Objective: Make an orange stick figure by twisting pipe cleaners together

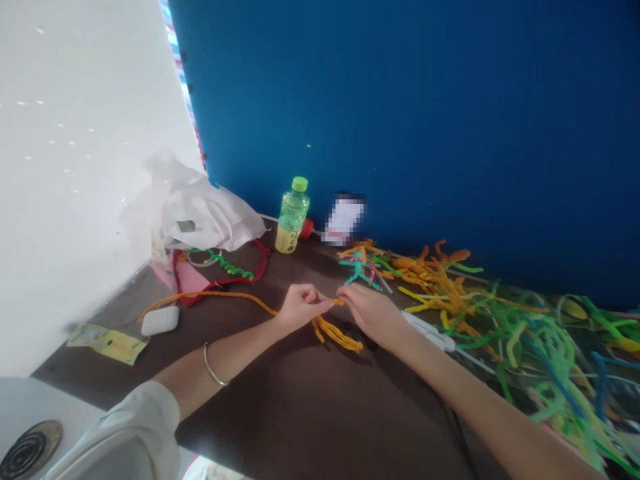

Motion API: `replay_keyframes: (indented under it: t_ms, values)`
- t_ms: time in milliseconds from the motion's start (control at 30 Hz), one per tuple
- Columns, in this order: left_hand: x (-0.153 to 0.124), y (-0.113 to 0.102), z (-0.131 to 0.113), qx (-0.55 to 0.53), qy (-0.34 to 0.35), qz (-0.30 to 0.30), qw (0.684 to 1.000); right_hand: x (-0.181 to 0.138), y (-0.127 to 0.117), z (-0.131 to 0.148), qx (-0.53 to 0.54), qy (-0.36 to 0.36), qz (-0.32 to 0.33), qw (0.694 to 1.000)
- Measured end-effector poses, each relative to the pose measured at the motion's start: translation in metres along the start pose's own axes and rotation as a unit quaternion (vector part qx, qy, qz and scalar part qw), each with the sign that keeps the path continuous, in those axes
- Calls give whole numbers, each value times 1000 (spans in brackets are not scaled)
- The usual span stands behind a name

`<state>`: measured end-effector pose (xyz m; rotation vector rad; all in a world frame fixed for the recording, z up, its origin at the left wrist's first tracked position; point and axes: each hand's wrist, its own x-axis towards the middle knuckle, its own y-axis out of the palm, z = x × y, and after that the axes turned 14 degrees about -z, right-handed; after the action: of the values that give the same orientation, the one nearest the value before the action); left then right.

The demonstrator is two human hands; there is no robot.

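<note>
My left hand and my right hand meet over the middle of the brown table, each with thumb and fingers pinched together. Between the two sets of fingertips runs a short stretch of orange pipe cleaner, gripped from both sides. Below the left fingers hangs a loose bunch of bent orange pipe cleaner ends. A long orange stem stretches leftward from behind the left hand; whether it joins the held piece is hidden. Just beyond the hands lies a small teal and pink pipe cleaner figure.
Orange pipe cleaners and green ones heap along the right, beside a white elongated tool. A green-capped bottle and blurred phone stand behind. Leftward are a plastic bag, white case and yellow paper.
</note>
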<state>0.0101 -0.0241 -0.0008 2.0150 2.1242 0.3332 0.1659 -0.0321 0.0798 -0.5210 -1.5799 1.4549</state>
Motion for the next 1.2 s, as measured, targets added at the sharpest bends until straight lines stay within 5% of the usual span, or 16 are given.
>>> replay_keyframes:
  t_ms: [167, 333, 433, 533, 700, 800, 933, 1067, 1200]
  values:
    - [-2, 0, -3, 3, -4, 42, 999, 7, 2, -12, 221, 213, 21, 952]
    - [-2, -2, -4, -4, -21, 97, 995, -4, 4, -14, 469, 409, 140, 770]
    - [-3, -3, -4, -14, -49, 136, 989, -14, 7, -12, 534, 436, 162, 706]
    - [-4, -2, -3, -17, -72, 158, 985, -22, 8, -9, 521, 421, 143, 728]
    - [-3, -1, 0, -22, -74, 136, 988, -28, -7, 0, 336, 305, 35, 890]
    - [-2, -1, -1, -26, -70, 141, 987, -32, -10, 7, 249, 253, -18, 935]
    - [-2, 0, -5, -78, -78, 102, 989, -39, 3, 12, 211, 249, -91, 941]
    - [0, 1, -7, -158, -165, 63, 972, -46, 24, 11, 221, 315, -216, 897]
    - [1, 1, -7, -144, -203, 82, 965, -51, 40, 14, 250, 333, -251, 874]
